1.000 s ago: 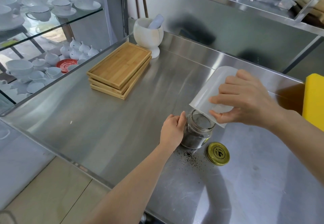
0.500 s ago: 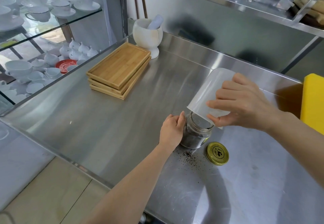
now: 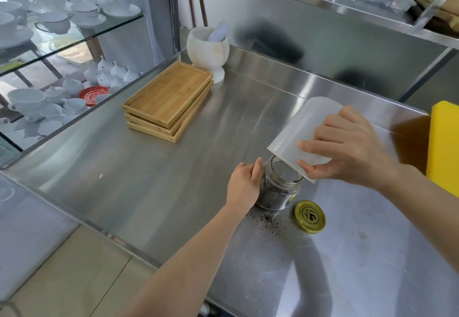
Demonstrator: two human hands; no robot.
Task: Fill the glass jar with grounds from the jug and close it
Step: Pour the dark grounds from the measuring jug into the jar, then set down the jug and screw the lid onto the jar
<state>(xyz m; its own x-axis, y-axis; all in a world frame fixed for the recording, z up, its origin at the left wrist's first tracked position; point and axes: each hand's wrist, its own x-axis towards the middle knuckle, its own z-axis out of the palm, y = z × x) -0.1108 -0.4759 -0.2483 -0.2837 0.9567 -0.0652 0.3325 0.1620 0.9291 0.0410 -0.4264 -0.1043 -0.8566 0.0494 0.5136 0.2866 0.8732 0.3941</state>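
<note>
A small glass jar (image 3: 278,190) stands open on the steel counter (image 3: 173,192), with dark grounds filling most of it. My left hand (image 3: 244,184) wraps its left side and steadies it. My right hand (image 3: 347,151) grips a translucent white plastic jug (image 3: 295,133), tipped mouth-down with its rim over the jar's opening. The jar's gold lid (image 3: 308,216) lies flat on the counter just right of the jar. Some spilled grounds (image 3: 267,220) are scattered in front of the jar.
A stack of bamboo trays (image 3: 169,99) lies at the back left, with a white mortar and pestle (image 3: 208,47) behind it. A yellow board (image 3: 444,143) stands at the right edge. Glass shelves of white cups (image 3: 49,13) run along the left.
The jug has tipped a little steeper and its rim has shifted slightly left over the jar's mouth. My left hand stays on the jar.
</note>
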